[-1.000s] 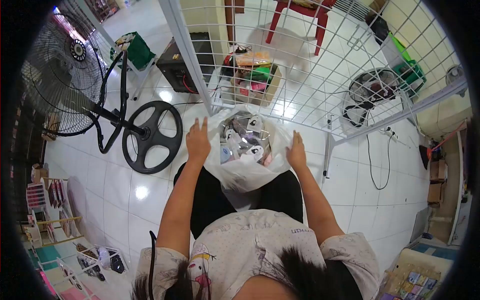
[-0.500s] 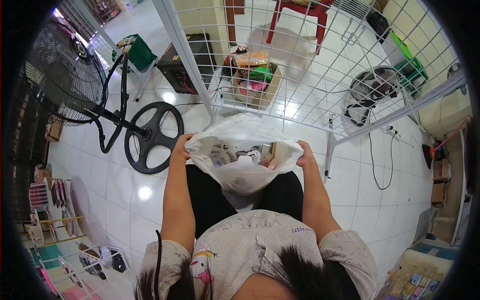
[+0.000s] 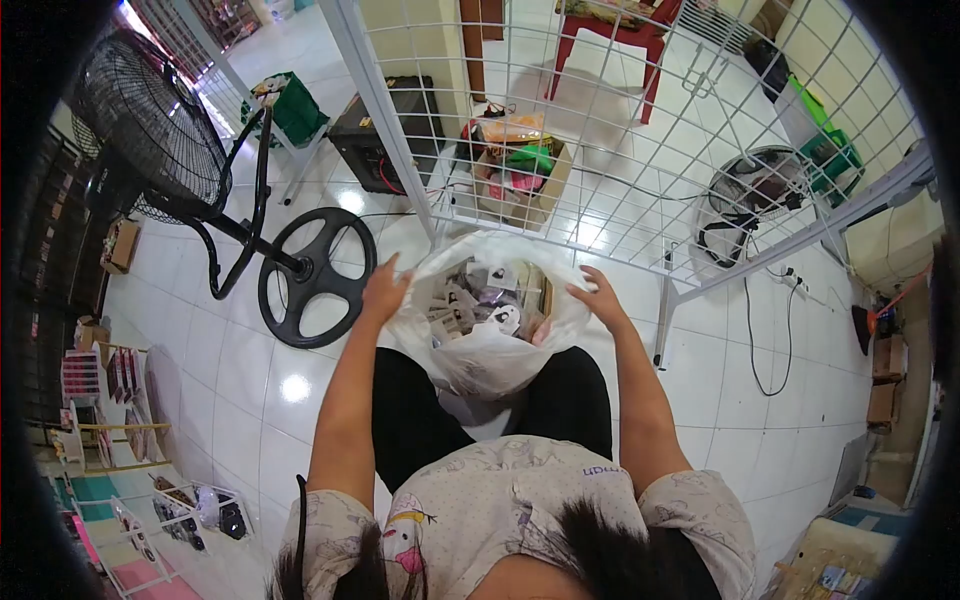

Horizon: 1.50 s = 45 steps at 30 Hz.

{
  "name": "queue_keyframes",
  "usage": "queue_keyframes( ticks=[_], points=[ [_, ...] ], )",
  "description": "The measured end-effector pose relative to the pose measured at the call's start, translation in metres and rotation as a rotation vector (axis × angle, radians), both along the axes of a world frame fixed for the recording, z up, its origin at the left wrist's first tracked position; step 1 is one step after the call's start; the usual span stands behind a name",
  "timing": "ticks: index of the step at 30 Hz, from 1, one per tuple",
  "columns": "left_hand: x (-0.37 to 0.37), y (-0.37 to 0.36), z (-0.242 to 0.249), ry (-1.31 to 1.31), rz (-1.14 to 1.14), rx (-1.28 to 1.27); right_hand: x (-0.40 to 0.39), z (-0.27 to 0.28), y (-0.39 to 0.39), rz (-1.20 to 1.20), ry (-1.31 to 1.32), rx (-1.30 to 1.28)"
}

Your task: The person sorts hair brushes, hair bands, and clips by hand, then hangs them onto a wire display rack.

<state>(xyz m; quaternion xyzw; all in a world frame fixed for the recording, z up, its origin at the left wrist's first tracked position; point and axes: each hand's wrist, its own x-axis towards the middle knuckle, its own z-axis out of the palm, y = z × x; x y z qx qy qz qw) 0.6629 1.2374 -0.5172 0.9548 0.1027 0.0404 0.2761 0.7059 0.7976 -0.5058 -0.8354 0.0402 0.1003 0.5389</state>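
Observation:
A white plastic bag (image 3: 478, 374) stands between my knees with its mouth spread wide. Inside it lie several small items in clear packaging (image 3: 455, 312), some with white cards (image 3: 506, 320); their exact kind is too small to tell. My left hand (image 3: 384, 290) is at the bag's left rim, fingers apart and not wrapped round the plastic. At the opposite rim, my right hand (image 3: 599, 298) has its fingers stretched toward the bag and spread. Both hands are beside the opening, and neither holds anything that I can see.
A white wire grid panel (image 3: 640, 180) on a metal frame stands just beyond the bag. To the left is a black standing fan (image 3: 160, 130) with a round base (image 3: 315, 275). Behind the grid are a cardboard box (image 3: 545, 190) of goods, a red chair (image 3: 655, 60) and a smaller fan (image 3: 760, 180).
Both hands have let go of the bag's rim and opened their fingers. The bag's mouth is now wider and rounder, and more of its contents show.

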Motion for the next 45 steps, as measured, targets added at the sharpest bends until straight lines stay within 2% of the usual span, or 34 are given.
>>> queue_keyframes(
  ticks=[2, 5, 6, 9, 11, 12, 13, 15, 16, 19, 22, 25, 26, 28, 30, 31, 32, 34, 35, 36, 39, 40, 43, 44, 45],
  points=[
    [-0.005, -0.054, 0.058, -0.138, -0.152, 0.527, 0.018, -0.016, 0.01, 0.158, -0.364, -0.235],
    [0.02, -0.075, 0.042, -0.089, -0.248, 0.635, 0.033, -0.019, 0.034, 0.104, -0.488, -0.365],
    [0.025, -0.078, 0.036, -0.132, -0.204, 0.619, 0.038, -0.023, 0.041, 0.079, -0.516, -0.353],
    [0.051, -0.06, 0.017, -0.045, -0.131, 0.187, 0.052, -0.028, 0.041, 0.063, -0.297, -0.213],
    [0.07, -0.017, -0.01, -0.062, -0.184, -0.163, 0.062, -0.053, 0.023, 0.011, 0.054, 0.298],
    [0.072, -0.01, -0.005, -0.068, -0.211, -0.339, 0.062, -0.055, 0.014, -0.018, 0.235, 0.553],
    [0.07, -0.007, -0.002, 0.158, -0.064, -0.585, 0.06, -0.057, 0.003, 0.007, 0.368, 0.612],
    [0.051, -0.009, 0.039, 0.62, 0.255, -1.055, 0.043, -0.035, -0.01, 0.062, 0.64, 0.728],
    [0.055, 0.008, 0.013, 0.669, 0.236, -1.056, 0.038, -0.026, -0.008, 0.079, 0.757, 0.695],
    [0.046, -0.006, 0.021, 0.437, 0.078, -0.684, 0.039, -0.051, -0.001, -0.075, 0.601, 0.737],
    [0.026, -0.038, 0.051, 0.144, 0.19, -0.003, 0.028, -0.037, 0.017, -0.485, 0.141, 0.049],
    [-0.019, -0.061, 0.053, -0.362, 0.467, -0.163, -0.012, -0.014, 0.03, -0.612, -0.107, -0.154],
    [-0.038, -0.072, 0.041, -0.423, 0.587, -0.213, -0.03, -0.014, 0.038, -0.693, -0.092, -0.127],
    [-0.077, -0.101, -0.005, -0.31, 0.842, -0.355, -0.07, -0.022, 0.056, -0.705, 0.004, -0.155],
    [-0.1, -0.14, -0.011, 0.059, 1.067, -0.539, -0.11, -0.017, 0.076, -0.72, 0.304, 0.026],
    [-0.107, -0.153, -0.009, 0.251, 1.156, -0.633, -0.122, -0.025, 0.081, -0.686, 0.485, 0.278],
    [-0.11, -0.156, -0.012, 0.277, 1.219, -0.742, -0.133, -0.032, 0.086, -0.656, 0.689, 0.489],
    [-0.11, -0.157, -0.026, 0.323, 1.335, -0.964, -0.141, -0.09, 0.092, -0.714, 0.745, 0.865],
    [-0.116, -0.152, -0.037, 0.292, 1.33, -1.127, -0.146, -0.112, 0.094, -0.738, 0.766, 1.055],
    [-0.124, -0.139, -0.05, 0.255, 1.318, -1.292, -0.142, -0.108, 0.097, -0.793, 0.771, 1.186],
    [-0.148, -0.11, -0.093, 0.111, 1.362, -1.672, -0.141, -0.06, 0.097, -0.893, 0.729, 1.345],
    [-0.155, -0.104, -0.106, 0.055, 1.39, -1.778, -0.142, -0.063, 0.095, -0.834, 0.676, 1.436],
    [-0.162, -0.109, -0.14, -0.211, 1.205, -1.982, -0.138, -0.068, 0.091, -0.615, 0.498, 1.65],
    [-0.162, -0.116, -0.12, -0.128, 1.14, -1.995, -0.133, -0.061, 0.094, -0.529, 0.437, 1.68],
    [-0.153, -0.124, -0.076, -0.044, 1.072, -2.005, -0.133, -0.056, 0.095, -0.442, 0.375, 1.709]
  ],
)
